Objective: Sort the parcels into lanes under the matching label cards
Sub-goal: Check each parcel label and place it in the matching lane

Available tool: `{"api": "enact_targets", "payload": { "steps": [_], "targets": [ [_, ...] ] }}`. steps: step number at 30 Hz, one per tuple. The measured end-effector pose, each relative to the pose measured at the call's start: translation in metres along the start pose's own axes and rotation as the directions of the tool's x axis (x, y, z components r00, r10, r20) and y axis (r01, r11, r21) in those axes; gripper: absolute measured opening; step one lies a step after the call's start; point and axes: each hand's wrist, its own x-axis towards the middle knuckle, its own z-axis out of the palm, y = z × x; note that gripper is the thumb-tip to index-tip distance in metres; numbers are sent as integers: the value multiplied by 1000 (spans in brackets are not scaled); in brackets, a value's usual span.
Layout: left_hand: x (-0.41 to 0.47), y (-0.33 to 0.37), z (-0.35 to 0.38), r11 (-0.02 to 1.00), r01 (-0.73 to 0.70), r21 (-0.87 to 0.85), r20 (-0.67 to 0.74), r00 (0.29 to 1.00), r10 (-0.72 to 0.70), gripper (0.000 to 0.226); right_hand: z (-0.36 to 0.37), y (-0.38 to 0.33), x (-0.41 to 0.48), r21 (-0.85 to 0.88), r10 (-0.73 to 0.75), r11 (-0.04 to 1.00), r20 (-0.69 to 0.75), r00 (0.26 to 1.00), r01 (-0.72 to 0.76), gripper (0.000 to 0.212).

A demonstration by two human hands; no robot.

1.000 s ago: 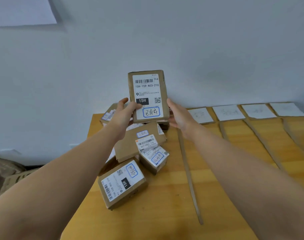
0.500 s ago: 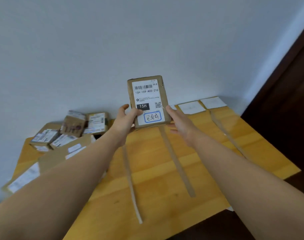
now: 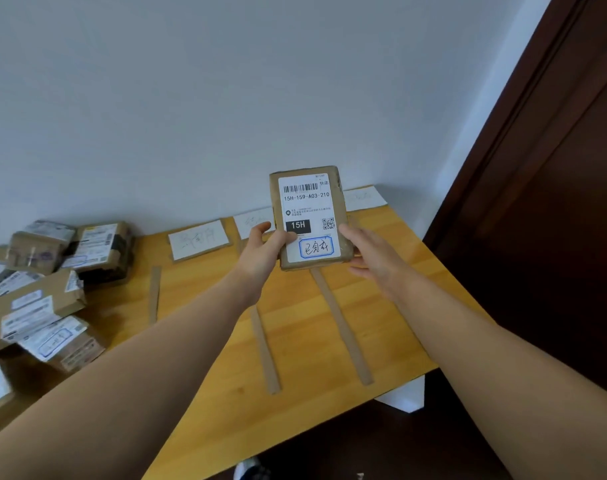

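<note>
I hold a flat brown parcel (image 3: 309, 216) upright above the right part of the wooden table (image 3: 205, 368), its white shipping label facing me and reading 15H. My left hand (image 3: 264, 252) grips its lower left edge, thumb on the label. My right hand (image 3: 371, 258) steadies the lower right edge with fairly straight fingers. White label cards lie along the wall: one (image 3: 199, 239) left of the parcel, one (image 3: 253, 221) partly behind my left hand, one (image 3: 364, 197) to the right. Their writing is too faint to read.
Several brown parcels (image 3: 49, 271) are piled at the table's left end. Thin cardboard strips (image 3: 265, 348) (image 3: 343, 327) (image 3: 154, 292) mark lanes across the table. The table's right edge meets a dark wooden door (image 3: 544, 202). White paper (image 3: 402, 396) lies on the floor below.
My view has swung right, so the parcel pile now sits at the far left. The held parcel has moved right along the table, over the right-hand lanes. Both hands keep the same hold.
</note>
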Motion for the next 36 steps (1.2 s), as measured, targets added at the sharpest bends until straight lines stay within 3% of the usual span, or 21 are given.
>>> {"api": "enact_targets", "payload": {
  "steps": [6,13,16,18,22,24,27,31,33,36],
  "targets": [
    [37,3,28,998,23,56,20,999,-25,87,-26,6,36,75,40,996,18,999,-41,26],
    [90,0,47,990,65,127,152,985,-84,43,-47,13,94,136,97,986,2,995,-96,48],
    [110,0,55,986,87,141,177,978,-111,40,-59,13,117,173,126,977,-4,992,-123,51],
    [123,-3,61,986,114,124,177,975,-135,47,-67,16,130,179,168,969,42,985,-173,55],
    [144,-14,78,968,241,66,142,958,-248,45,-85,37,155,106,256,950,267,929,-292,72],
    [156,-22,90,948,299,107,183,931,-315,50,-101,48,169,78,296,941,283,912,-329,75],
    [175,-29,111,932,310,186,169,925,-341,63,-132,54,192,43,296,948,243,924,-315,67],
    [201,-20,150,954,250,167,-70,968,-241,78,-186,62,223,-1,294,953,231,928,-302,53],
    [212,-18,169,951,224,213,-128,971,-200,74,-212,70,234,3,311,947,228,923,-321,46],
    [224,-25,196,938,247,245,-54,969,-241,51,-242,88,248,17,344,935,190,920,-353,32]
  ]
}}
